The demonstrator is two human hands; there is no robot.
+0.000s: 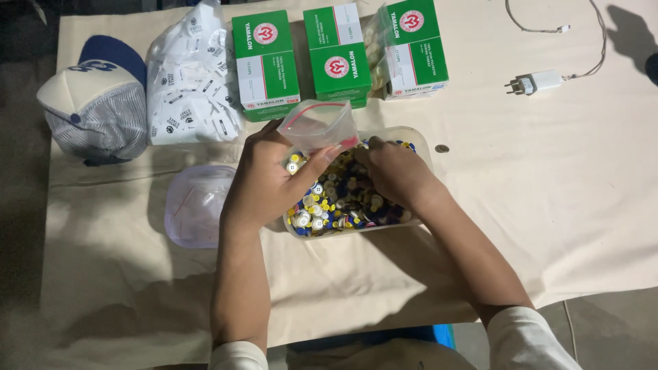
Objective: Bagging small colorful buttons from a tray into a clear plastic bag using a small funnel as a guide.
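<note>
A clear plastic tub [419, 140] full of mixed coloured buttons [336, 205] sits in the middle of the cloth-covered table. My left hand [264, 181] holds a small clear zip bag [319, 125] with a red seal strip, its mouth held open above the tub's far left corner. My right hand [394, 171] is down in the tub, fingers curled among the buttons just right of the bag. Whether it grips any buttons is hidden by the fingers.
The tub's clear lid [195, 205] lies to the left. Behind stand three green-and-white boxes [266, 62], a bag of small white packets [192, 82] and a cap [96, 103]. A charger plug [534, 83] with cable and a coin [442, 148] lie at right.
</note>
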